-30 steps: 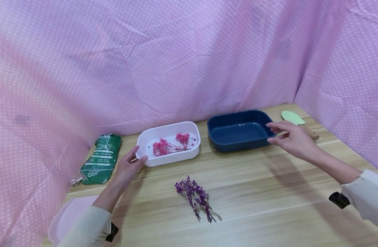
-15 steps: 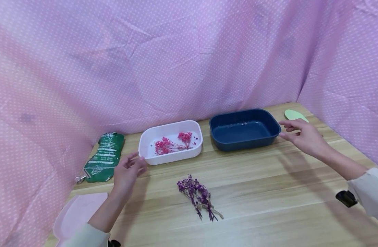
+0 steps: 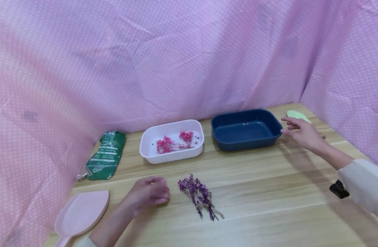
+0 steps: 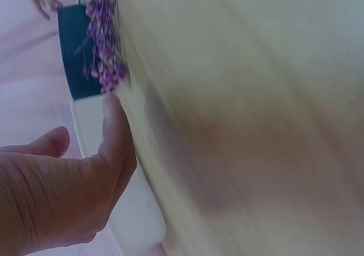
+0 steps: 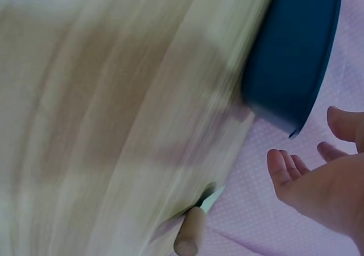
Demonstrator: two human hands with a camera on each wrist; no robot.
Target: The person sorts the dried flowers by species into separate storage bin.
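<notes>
Since the earlier frame, the left hand (image 3: 150, 190) had been drawn away from the near left corner of the white tray (image 3: 173, 157) and brought nearer the wearer, just left of the purple dried flowers (image 3: 203, 196). Its fingers were loosely bent, and in the left wrist view the thumb was seen held well apart from the forefinger; nothing was gripped. The right hand (image 3: 303, 135) had been kept beside the right end of the dark blue tray (image 3: 247, 145), its thumb and fingers parted and slightly bent; in the right wrist view a gap was shown between the fingertips and the tray's rim. The purple flowers were laid flat on the wooden table (image 3: 253, 185), in front of the two trays, their stems pointed toward the near side. Sprigs of pink flowers (image 3: 165, 145) were contained in the white tray, which was set to the left of the blue one. Behind the right hand, a trowel (image 3: 296, 116) with a green blade and wooden handle was partly hidden. At the left, a green packet (image 3: 107, 154) was laid beside the white tray, and nearer the wearer a pink scoop (image 3: 84, 209), earlier partly covered by the left arm, had been largely uncovered. The table was backed by dotted pink cloth (image 3: 164, 61).
</notes>
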